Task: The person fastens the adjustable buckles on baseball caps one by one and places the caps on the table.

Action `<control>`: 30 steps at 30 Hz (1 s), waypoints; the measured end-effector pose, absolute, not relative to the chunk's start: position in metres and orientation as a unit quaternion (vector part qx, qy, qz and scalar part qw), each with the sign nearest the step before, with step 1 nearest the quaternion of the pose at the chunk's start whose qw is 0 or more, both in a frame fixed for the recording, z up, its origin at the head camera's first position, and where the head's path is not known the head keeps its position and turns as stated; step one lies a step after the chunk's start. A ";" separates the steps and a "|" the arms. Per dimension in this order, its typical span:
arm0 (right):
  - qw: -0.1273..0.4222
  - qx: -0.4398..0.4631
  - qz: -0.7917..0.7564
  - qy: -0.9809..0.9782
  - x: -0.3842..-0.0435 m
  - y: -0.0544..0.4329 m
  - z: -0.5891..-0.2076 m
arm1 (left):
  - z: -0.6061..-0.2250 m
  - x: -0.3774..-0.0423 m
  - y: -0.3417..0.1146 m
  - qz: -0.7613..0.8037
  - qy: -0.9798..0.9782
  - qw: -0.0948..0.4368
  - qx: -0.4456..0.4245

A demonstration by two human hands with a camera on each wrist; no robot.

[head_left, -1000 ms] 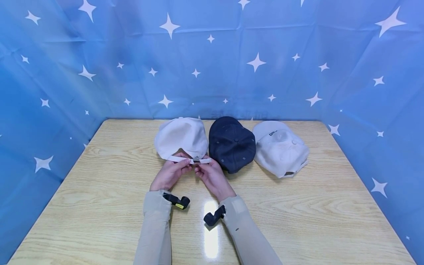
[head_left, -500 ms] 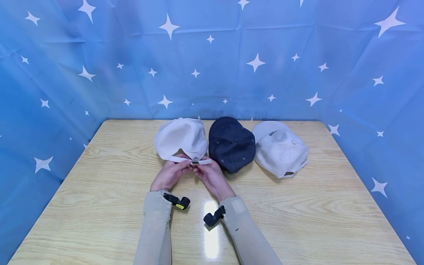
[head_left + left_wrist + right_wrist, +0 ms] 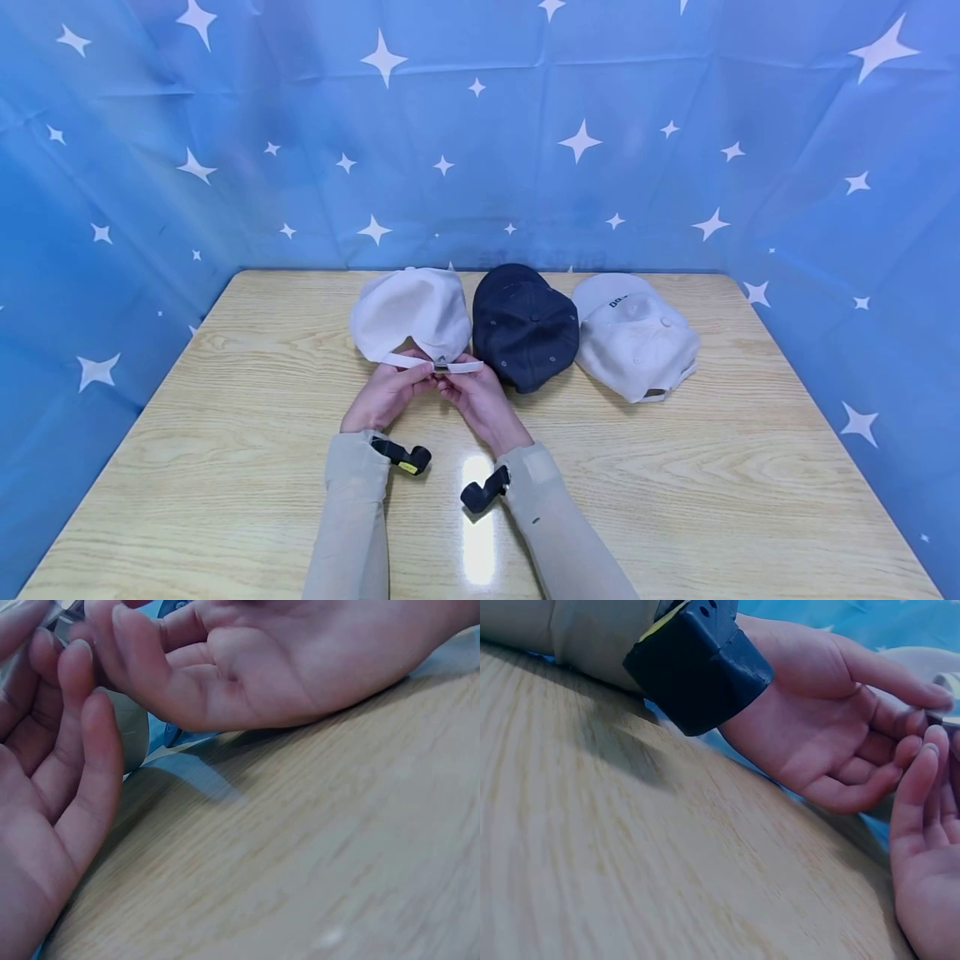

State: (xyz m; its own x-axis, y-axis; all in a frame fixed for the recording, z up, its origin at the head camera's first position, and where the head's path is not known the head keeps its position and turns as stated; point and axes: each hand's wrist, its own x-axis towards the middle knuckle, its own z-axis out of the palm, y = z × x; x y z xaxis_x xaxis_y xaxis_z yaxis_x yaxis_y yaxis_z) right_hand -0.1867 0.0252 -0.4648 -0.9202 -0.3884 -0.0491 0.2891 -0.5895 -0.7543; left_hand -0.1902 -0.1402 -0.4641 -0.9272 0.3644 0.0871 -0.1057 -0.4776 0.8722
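Observation:
A white baseball cap [image 3: 412, 308] sits at the back left of the table, its back opening facing me. Across that opening runs the white strap [image 3: 406, 361], with a small metal buckle [image 3: 441, 367] between my hands. My left hand [image 3: 385, 395] pinches the strap just left of the buckle, thumb on top. From the other side, my right hand [image 3: 486, 406] pinches the strap by the buckle, and a white strap end lies over its fingers. The wrist views show both hands' fingertips meeting, with the other fingers loosely bent; most of the buckle is hidden there.
A dark navy cap [image 3: 527, 329] stands directly right of the white one. Beside it is another white cap [image 3: 637, 337] with dark lettering. All rest on a wooden table [image 3: 712, 483] in front of a blue curtain [image 3: 480, 200] with white stars.
The strap end on the right has slid slightly further right over my right hand. Both hands keep nearly the same place, and the caps stay put.

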 end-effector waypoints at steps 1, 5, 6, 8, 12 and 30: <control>0.190 -0.061 -0.889 0.413 -0.187 0.025 -0.465 | -0.464 -0.190 -0.140 0.849 0.492 0.138 0.133; 0.192 -0.061 -0.884 0.421 -0.186 0.025 -0.464 | -0.465 -0.190 -0.140 0.850 0.490 0.137 0.136; 0.193 -0.060 -0.884 0.422 -0.186 0.025 -0.464 | -0.465 -0.190 -0.140 0.851 0.489 0.137 0.135; 0.195 -0.060 -0.883 0.423 -0.186 0.025 -0.463 | -0.464 -0.190 -0.140 0.853 0.486 0.137 0.131; 0.195 -0.066 -0.883 0.421 -0.185 0.026 -0.462 | -0.463 -0.189 -0.140 0.856 0.484 0.133 0.124; 0.206 -0.099 -0.880 0.417 -0.184 0.025 -0.461 | -0.462 -0.190 -0.140 0.846 0.501 0.123 0.132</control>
State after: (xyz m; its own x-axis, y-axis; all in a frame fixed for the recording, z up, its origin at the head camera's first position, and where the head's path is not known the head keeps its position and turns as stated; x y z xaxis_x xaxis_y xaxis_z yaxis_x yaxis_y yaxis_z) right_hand -0.1845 0.0248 -0.4607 -0.8950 -0.4460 0.0028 0.2803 -0.5674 -0.7743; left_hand -0.1900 -0.1401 -0.4625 -0.9347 0.3409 0.1001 -0.0760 -0.4673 0.8808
